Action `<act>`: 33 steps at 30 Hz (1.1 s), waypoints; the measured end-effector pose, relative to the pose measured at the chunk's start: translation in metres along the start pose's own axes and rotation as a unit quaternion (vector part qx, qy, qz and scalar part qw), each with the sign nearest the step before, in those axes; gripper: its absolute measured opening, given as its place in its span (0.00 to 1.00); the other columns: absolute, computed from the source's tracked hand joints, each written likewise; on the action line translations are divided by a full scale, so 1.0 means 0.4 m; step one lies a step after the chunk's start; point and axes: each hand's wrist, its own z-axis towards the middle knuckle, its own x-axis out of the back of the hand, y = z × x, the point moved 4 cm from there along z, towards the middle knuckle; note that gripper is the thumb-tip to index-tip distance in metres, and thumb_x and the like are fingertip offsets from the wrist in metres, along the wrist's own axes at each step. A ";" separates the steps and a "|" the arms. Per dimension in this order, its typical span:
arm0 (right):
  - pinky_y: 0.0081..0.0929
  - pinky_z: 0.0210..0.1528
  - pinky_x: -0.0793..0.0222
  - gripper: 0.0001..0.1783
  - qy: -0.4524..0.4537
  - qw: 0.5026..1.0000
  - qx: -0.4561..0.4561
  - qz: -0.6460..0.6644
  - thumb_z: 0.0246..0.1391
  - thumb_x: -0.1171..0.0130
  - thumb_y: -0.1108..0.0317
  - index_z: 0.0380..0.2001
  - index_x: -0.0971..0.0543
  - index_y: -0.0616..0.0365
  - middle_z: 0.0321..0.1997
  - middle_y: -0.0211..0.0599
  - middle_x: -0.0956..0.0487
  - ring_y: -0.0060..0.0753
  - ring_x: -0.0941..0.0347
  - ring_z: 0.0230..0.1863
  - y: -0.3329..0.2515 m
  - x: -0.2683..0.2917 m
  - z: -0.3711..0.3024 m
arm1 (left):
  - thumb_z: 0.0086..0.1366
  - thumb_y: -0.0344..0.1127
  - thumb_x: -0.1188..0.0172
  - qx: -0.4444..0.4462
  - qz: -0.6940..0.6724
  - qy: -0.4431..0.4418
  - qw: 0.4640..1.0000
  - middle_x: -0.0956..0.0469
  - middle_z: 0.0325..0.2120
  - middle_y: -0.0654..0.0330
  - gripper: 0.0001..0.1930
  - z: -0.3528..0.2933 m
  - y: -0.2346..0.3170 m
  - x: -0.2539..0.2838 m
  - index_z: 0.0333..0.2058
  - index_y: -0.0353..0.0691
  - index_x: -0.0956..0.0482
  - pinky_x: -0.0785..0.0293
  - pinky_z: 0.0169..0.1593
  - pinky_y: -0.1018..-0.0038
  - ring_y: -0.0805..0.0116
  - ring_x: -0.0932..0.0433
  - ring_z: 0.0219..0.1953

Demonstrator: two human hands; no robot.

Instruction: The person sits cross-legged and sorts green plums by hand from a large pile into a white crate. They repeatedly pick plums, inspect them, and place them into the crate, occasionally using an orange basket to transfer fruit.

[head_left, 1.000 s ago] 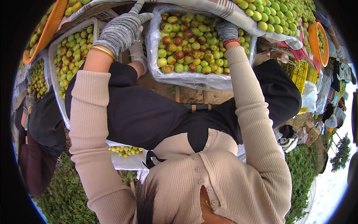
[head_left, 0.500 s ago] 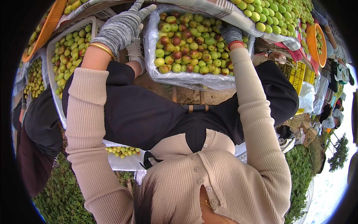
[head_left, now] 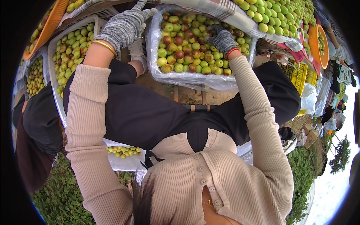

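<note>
A crate point(head_left: 191, 78) lined with clear plastic stands in front of me, full of small round fruits point(head_left: 183, 48), green and red-brown, that look like jujubes. Over the right part of this heap is my right hand point(head_left: 222, 40), in a grey knitted glove with a red bracelet at the wrist. Its fingers and thumb are apart at the fruit, and I see nothing held. My left hand point(head_left: 122, 29), gloved alike below a gold bangle, is beyond the crate's left edge. Its fingers stretch out toward the far side, with nothing visible in them.
A white crate point(head_left: 98, 27) of similar fruit stands at my left, near an orange basket point(head_left: 45, 30). Beyond the lined crate, a cloth-covered surface point(head_left: 225, 10) bears green fruit point(head_left: 275, 17). At right are another orange basket point(head_left: 314, 47) and yellow crates point(head_left: 298, 77). Another person's dark clothing point(head_left: 42, 114) shows at far left.
My right hand has moved left and slightly nearer, from the crate's far right corner to over the fruit. My left hand has hardly moved.
</note>
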 end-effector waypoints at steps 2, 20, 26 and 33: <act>0.30 0.50 0.26 0.29 0.075 0.994 0.007 0.080 0.44 0.30 0.58 0.49 0.24 0.56 0.47 0.42 0.20 0.35 0.22 0.44 -0.046 0.003 -0.010 | 0.60 0.27 0.50 0.020 -0.005 -0.033 0.999 0.55 0.68 0.44 0.28 -0.001 -0.003 -0.007 0.61 0.56 0.33 0.30 0.58 0.66 0.48 0.28 0.56; 0.35 0.49 0.28 0.19 0.174 0.983 -0.027 -0.044 0.51 0.38 0.65 0.48 0.21 0.57 0.41 0.46 0.18 0.43 0.22 0.41 0.067 0.101 -0.010 | 0.60 0.27 0.47 0.080 -0.168 -0.052 0.981 0.51 0.67 0.43 0.26 0.013 -0.032 -0.036 0.58 0.51 0.30 0.24 0.48 0.68 0.53 0.22 0.44; 0.39 0.56 0.29 0.24 -0.026 0.983 -0.058 -0.171 0.54 0.41 0.62 0.55 0.26 0.36 0.54 0.43 0.24 0.43 0.27 0.54 0.067 0.031 -0.034 | 0.63 0.29 0.47 -0.048 0.020 0.080 0.995 0.49 0.67 0.44 0.23 -0.025 -0.012 -0.022 0.57 0.51 0.29 0.24 0.48 0.68 0.54 0.21 0.44; 0.31 0.51 0.28 0.28 0.085 0.996 -0.018 -0.001 0.46 0.32 0.54 0.50 0.22 0.54 0.44 0.43 0.19 0.38 0.23 0.45 0.042 0.047 -0.010 | 0.63 0.26 0.46 -0.061 -0.018 0.092 0.994 0.54 0.70 0.59 0.29 -0.005 -0.031 -0.052 0.62 0.55 0.36 0.22 0.47 0.66 0.56 0.23 0.49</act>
